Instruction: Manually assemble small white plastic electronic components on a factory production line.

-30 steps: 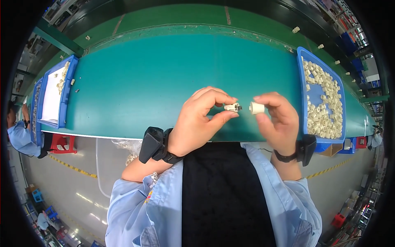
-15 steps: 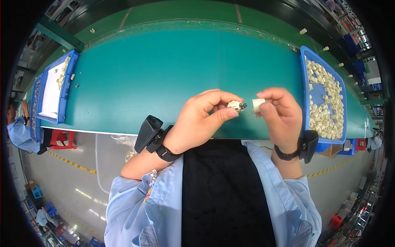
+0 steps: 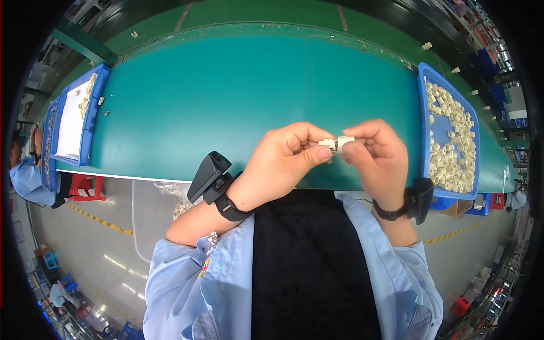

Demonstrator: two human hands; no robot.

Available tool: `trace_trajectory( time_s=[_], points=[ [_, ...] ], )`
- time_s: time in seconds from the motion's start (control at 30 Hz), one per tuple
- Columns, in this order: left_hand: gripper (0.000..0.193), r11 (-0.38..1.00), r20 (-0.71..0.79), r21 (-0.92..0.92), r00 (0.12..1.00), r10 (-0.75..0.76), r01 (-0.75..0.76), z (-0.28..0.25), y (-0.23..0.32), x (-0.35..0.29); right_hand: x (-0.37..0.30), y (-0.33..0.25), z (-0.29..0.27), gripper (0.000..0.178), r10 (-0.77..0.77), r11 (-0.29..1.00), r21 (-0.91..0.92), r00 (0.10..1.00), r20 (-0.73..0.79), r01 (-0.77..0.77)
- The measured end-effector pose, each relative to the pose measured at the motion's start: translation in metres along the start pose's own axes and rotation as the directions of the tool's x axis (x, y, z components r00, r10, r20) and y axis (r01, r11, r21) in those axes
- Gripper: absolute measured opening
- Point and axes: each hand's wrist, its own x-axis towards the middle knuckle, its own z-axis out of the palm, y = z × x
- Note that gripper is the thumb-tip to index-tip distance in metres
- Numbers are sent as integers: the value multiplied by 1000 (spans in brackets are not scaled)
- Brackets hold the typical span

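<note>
Over the near part of the green work surface (image 3: 226,96), both of my hands meet in front of me. My left hand (image 3: 289,150) is closed, pinching a small cream plastic part (image 3: 327,144) between thumb and fingers. A cream cylindrical sleeve (image 3: 344,143) is gripped by the thumb and fingertips of my right hand (image 3: 378,158). The sleeve's left end meets the right end of the plastic part, in line with it. How deep one sits in the other cannot be made out.
At the right a blue tray (image 3: 424,113) holds many cream sleeves. Blue trays (image 3: 86,153) stand at the far left, one with white lining and cream pieces. Small bits lie beside it. A bag and clear bin (image 3: 134,221) sit below the edge. Another person (image 3: 31,175) works at far left.
My right hand has moved left, bringing the sleeve from apart against the part in my left hand. The dark tip of that part is now mostly covered. The view has shifted slightly.
</note>
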Motion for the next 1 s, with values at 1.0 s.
trace_trajectory(
  time_s=[1.0],
  points=[
    [23,952,-64,271,985,162,-140,-31,-3,12,151,-43,-48,20,-341,563,-771,934,111,297]
  ],
)
